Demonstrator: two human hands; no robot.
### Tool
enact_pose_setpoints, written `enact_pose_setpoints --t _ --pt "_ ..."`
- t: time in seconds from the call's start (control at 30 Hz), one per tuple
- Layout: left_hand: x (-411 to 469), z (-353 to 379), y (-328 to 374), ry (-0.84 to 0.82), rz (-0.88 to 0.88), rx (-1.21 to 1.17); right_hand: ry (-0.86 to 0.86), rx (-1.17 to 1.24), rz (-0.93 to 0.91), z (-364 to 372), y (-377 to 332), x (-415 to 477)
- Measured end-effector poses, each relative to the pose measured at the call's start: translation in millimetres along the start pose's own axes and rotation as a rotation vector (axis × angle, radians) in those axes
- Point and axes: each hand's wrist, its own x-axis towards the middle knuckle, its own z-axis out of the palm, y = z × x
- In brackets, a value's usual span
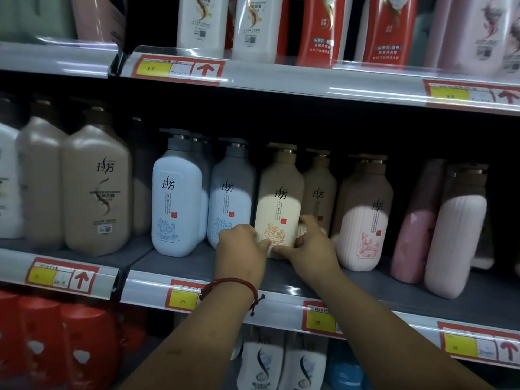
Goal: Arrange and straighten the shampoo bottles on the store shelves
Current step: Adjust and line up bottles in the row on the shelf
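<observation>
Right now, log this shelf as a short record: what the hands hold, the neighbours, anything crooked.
held: cream bottle, standing on the middle shelf
left hand: grips its lower left side
right hand: grips its lower right side
left neighbour: blue bottle
right neighbour: pale pink bottle
crooked: two pink bottles far right, tilted

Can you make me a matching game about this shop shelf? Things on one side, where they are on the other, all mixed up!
Things
1. cream bottle
2. bracelet
3. tan bottle
4. yellow tag

Places
A. stuck on the shelf edge
B. in the shelf's left bay
C. gripped by the left hand and right hand
D. on the left wrist

Pairs: 1-C, 2-D, 3-B, 4-A
</observation>
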Motion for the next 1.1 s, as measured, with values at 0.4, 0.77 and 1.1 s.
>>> enact_pose_setpoints --t 0.4,0.77,1.1 --pt "-2.5 -1.9 3.6 0.018 -0.009 0.013 -0.027 -0.142 0.005 4.5 -0.7 1.9" --pt "-5.9 -4.8 5.6 0.015 0.002 0.028 -0.044 -0.187 -0.014 3.9 -1.2 2.1" --pt "-7.9 -4.2 7.4 0.044 -0.007 0.099 -0.082 -0.123 -0.021 5.1 5.4 4.3"
